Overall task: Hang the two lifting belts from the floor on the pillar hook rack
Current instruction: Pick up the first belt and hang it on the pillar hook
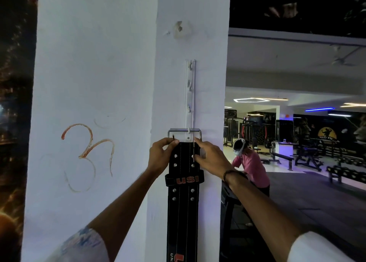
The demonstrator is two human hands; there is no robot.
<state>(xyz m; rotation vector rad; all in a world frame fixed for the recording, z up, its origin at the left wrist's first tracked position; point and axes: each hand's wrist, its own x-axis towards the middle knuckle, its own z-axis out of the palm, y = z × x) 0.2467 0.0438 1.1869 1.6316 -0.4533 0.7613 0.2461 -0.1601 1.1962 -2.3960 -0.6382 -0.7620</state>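
A black lifting belt (183,202) with metal studs and a red "USI" loop hangs straight down the white pillar (95,83). Its metal buckle (184,132) sits over the lowest hook of the white vertical hook rack (190,95). My left hand (161,156) pinches the belt's top left corner and a buckle prong. My right hand (211,158) grips the top right corner at the other prong. Three upper hooks on the rack are bare. A second belt is not in view.
An orange symbol (87,152) is drawn on the pillar's left face. To the right, a person in a pink shirt (251,164) bends over equipment. Benches and dumbbell racks (344,172) fill the gym floor behind.
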